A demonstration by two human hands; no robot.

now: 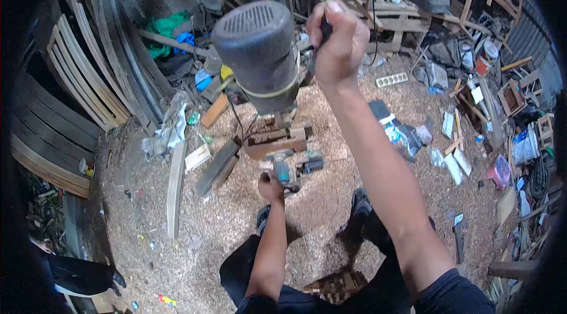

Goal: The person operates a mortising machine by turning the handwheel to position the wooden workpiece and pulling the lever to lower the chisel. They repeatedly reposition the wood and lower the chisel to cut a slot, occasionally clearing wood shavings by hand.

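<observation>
A large dark motor housing (254, 48) with a vented round top stands in the upper middle, part of a machine. Right of it, my right hand (341, 42) is raised and wrapped round a dark handle (325, 29). Lower down, my left hand (271, 189) is closed beside a teal metal part (282, 171) of the machine's low base; what it grips is too small to make out. Wooden blocks (277, 147) lie between the motor and that base.
Wood shavings cover the floor (319, 207). A long board (176, 190) lies left, near a dark beam (217, 167). Curved slats (82, 77) lean at the left wall. Scrap and a pink basket (499, 171) are at right. Another person's dark sleeve (80, 274) shows lower left.
</observation>
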